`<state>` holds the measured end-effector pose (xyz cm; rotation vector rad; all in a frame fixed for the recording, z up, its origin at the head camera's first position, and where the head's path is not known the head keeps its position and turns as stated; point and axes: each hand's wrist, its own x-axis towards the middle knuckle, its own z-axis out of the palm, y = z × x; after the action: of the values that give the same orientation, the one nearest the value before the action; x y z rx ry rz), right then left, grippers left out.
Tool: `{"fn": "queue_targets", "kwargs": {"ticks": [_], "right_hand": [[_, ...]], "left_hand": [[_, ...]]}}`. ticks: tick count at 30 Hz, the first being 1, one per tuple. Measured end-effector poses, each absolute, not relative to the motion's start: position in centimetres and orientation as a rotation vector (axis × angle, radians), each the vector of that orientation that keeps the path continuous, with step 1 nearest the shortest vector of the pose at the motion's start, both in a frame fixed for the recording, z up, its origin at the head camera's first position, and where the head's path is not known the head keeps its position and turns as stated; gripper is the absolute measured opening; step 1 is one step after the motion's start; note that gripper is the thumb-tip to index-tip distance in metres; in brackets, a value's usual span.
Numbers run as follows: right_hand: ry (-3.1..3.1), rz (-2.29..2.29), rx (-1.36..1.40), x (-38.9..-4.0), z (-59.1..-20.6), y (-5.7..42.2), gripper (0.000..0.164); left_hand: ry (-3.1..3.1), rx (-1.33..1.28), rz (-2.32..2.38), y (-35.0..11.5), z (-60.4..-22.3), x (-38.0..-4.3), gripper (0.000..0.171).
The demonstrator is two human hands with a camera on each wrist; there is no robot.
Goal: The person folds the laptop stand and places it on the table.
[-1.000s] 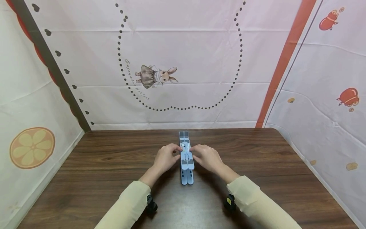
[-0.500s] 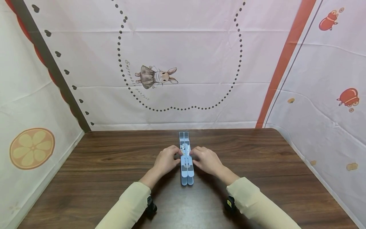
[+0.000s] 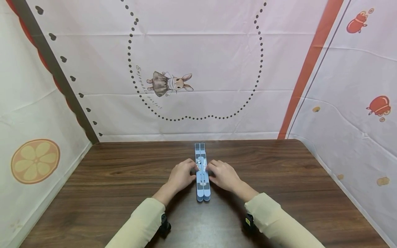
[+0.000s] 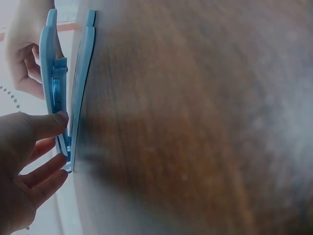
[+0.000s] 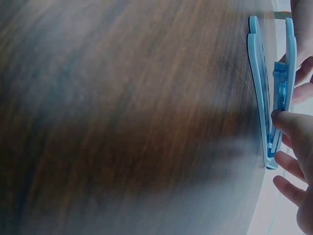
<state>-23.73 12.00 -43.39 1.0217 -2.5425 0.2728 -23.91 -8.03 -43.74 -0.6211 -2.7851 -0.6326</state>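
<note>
A light blue folding laptop stand [image 3: 203,188] lies narrow on the table, its length pointing away from me. Grey pads and small stickers mark its top. From the left, my left hand [image 3: 182,175] pinches the upper arms between thumb and fingers. My right hand [image 3: 225,175] grips the opposite side in the same way. In the left wrist view, the stand's upper part [image 4: 47,54] tilts over the lower rails [image 4: 84,58], leaving a thin wedge of space. The right wrist view shows the lower rails [image 5: 254,54] flat on the wood.
The dark wooden table [image 3: 124,165] stretches out to both sides. A printed white cloth [image 3: 217,69] hangs behind its far edge, and more cloth closes off the left and right. A small black device [image 3: 164,225] sits at each wrist, by the cream sleeves.
The upper part of the laptop stand has swung down towards the lower rails, its near ends now almost over theirs. Both hands have moved slightly lower and nearer with it.
</note>
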Motion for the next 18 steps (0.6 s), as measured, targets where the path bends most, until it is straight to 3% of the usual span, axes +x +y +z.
{"fn": "queue_targets", "kwargs": {"ticks": [18], "right_hand": [[-2.602, 0.201, 1.011, -23.72, -43.57, 11.75, 0.025]], "left_hand": [[-2.839, -0.634, -0.558, -7.78, -43.84, -23.98, 0.022]]}}
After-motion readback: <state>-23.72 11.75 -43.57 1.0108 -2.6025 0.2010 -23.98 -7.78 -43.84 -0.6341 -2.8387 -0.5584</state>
